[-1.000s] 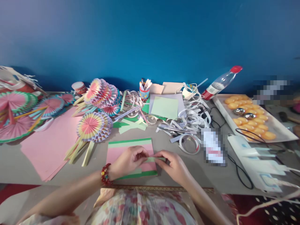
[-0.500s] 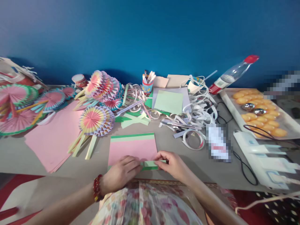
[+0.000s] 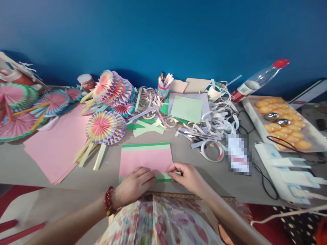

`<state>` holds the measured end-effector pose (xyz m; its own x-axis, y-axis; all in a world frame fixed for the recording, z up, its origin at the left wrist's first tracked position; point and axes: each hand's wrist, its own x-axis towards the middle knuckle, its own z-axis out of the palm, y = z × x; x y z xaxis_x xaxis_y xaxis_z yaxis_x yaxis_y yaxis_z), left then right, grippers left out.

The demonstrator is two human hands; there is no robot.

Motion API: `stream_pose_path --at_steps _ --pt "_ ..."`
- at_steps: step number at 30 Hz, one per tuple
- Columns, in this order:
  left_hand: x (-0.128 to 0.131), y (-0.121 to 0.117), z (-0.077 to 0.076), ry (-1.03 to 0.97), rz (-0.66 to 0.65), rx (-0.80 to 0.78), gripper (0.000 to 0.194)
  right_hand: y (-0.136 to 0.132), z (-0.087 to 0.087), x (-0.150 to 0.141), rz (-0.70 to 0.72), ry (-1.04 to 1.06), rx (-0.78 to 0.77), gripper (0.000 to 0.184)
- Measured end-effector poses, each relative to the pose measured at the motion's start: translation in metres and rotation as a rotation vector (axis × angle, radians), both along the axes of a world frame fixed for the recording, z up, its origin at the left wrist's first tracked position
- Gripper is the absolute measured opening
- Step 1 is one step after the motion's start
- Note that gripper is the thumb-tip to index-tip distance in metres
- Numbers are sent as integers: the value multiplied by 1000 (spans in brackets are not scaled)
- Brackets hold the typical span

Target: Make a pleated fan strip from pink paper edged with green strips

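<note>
A pink sheet (image 3: 146, 160) lies in front of me, with dark green and light green bands along its far and near edges. My left hand (image 3: 136, 183) rests flat on the near left part of the sheet, palm down, covering much of the near edge. Its fingertips reach a light green paper strip (image 3: 163, 176) along that edge. At the near right corner, the thumb and fingers of my right hand (image 3: 187, 177) pinch the strip's right end. The part of the strip under my left hand is hidden.
Pleated paper fans (image 3: 102, 127) and pink sheets (image 3: 55, 146) lie left. Behind are a pen cup (image 3: 163, 91), light green paper (image 3: 187, 109) and curled paper scraps (image 3: 222, 117). A tape roll (image 3: 212, 150), bottle (image 3: 258, 81), tray (image 3: 246, 103) and white router-like device (image 3: 270, 163) stand right.
The view has shifted slightly. My hands keep nearly the same places on the sheet, and the right fingers still pinch the strip's end.
</note>
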<state>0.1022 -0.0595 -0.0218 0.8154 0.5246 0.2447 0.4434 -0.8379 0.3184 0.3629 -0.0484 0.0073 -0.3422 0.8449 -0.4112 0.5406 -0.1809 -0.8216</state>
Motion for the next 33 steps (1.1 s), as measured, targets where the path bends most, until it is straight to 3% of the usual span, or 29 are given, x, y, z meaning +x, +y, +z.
stream_pose_path --at_steps 23,33 --pt "3 -2 0 68 25 26 25 -3 3 -4 13 -100 89 11" --pt "3 -2 1 67 48 19 26 -11 2 12 -46 -167 124 14"
